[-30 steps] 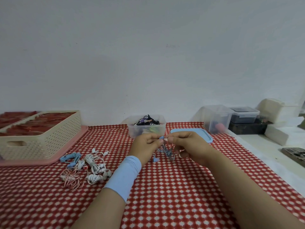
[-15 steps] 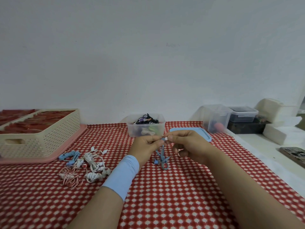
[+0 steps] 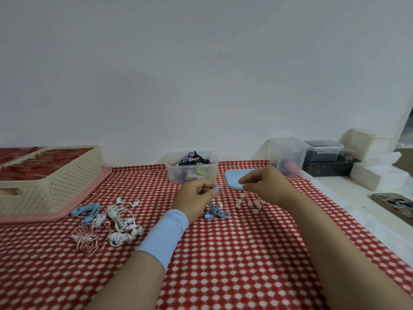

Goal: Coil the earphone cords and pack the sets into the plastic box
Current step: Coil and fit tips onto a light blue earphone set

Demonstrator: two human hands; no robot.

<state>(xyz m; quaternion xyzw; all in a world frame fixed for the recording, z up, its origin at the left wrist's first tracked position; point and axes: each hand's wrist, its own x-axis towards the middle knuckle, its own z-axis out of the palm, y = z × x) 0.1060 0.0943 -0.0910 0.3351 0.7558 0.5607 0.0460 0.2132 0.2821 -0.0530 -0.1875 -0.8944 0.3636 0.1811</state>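
My left hand point(image 3: 196, 195) pinches one bud of a blue earphone set point(image 3: 216, 211); its tangled cord hangs down onto the red checked cloth. My right hand point(image 3: 264, 184) hovers to the right of it, above several small beige ear tips point(image 3: 248, 203), with fingers loosely curled and nothing visible between them. The clear plastic box point(image 3: 171, 173) stands behind my hands by the wall and holds several coiled sets. Its blue lid point(image 3: 233, 176) lies flat just right of it. A pile of loose white, pink and blue earphones point(image 3: 107, 222) lies at the left.
A cream perforated basket point(image 3: 55, 182) sits on a pink tray point(image 3: 93, 193) at far left. At the back right stand a clear tub point(image 3: 288, 153), a dark lidded container point(image 3: 324, 151) and white blocks point(image 3: 375, 177). The table's white right edge runs past my right arm.
My right hand let go of the blue earphone and moved to the right, over the ear tips. The left hand keeps the bud, and the cord has dropped lower onto the cloth.
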